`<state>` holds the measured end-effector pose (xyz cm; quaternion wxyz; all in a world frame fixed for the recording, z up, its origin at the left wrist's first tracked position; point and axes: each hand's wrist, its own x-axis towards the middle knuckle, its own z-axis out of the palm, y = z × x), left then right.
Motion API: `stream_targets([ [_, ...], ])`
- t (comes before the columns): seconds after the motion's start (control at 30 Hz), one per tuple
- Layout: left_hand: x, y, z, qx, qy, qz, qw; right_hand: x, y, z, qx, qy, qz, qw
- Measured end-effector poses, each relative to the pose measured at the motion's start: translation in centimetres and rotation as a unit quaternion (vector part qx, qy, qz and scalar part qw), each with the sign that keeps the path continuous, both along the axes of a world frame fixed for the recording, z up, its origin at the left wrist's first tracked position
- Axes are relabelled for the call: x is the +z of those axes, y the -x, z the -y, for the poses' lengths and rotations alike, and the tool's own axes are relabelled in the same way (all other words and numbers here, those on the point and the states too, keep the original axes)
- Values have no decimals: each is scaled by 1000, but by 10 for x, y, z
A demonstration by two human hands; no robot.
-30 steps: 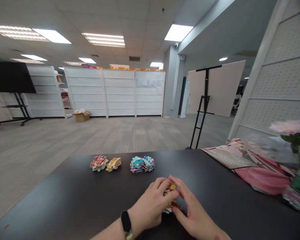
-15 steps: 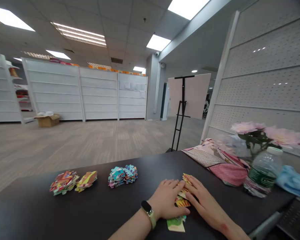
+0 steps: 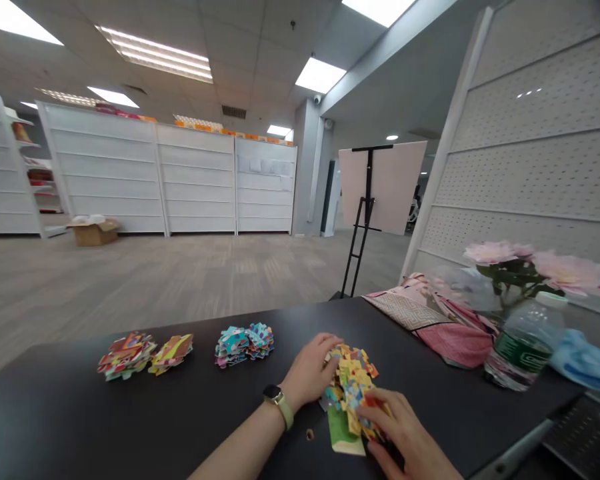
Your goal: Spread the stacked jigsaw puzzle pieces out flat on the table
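Note:
A loose heap of yellow jigsaw puzzle pieces (image 3: 353,367) lies on the dark table between my hands. My left hand (image 3: 310,370), wearing a watch with a pale green band (image 3: 280,403), rests along the heap's left side, its fingers bent loosely against it. My right hand (image 3: 403,427) lies over the heap's near right edge, fingers and thumb apart, touching pieces. From under the near end sticks a flat green and cream piece (image 3: 344,433). A small brown bit (image 3: 310,435) lies beside it, left of the heap.
Blue puzzle pieces (image 3: 244,343) are stacked farther left, and red (image 3: 127,355) and yellow-brown stacks (image 3: 171,353) stand beyond them. At right are a pink cloth bag (image 3: 455,340), a water bottle (image 3: 527,347), pink flowers (image 3: 570,270) and a blue cloth (image 3: 587,360).
My hands have moved apart, the left leftward and away from me, the right toward me. The yellow pieces they covered now show as a spread heap.

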<state>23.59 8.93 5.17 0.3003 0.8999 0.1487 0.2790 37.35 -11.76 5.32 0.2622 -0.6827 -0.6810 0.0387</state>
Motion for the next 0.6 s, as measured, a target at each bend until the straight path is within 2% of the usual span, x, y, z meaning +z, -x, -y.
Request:
stream_targets([
  [0.1, 2, -4, 2, -2, 15, 23, 1000, 6, 10, -15, 50, 11, -7, 999],
  [0.17, 4, 2, 4, -22, 15, 18, 999, 6, 7, -29, 54, 32, 15, 998],
  [0.27, 8, 17, 8, -55, 0, -11, 998, 8, -9, -49, 23, 74, 58, 995],
  [0.37, 10, 26, 14, -45, -26, -94, 994, 12, -34, -59, -15, 118, 95, 988],
  [0.47, 11, 27, 18, -22, -46, -135, 989, 9, -63, -58, -59, 126, 97, 985],
  [0.6, 13, 27, 17, 21, -64, -103, 992, -5, -87, -45, -114, 118, 106, 981],
])
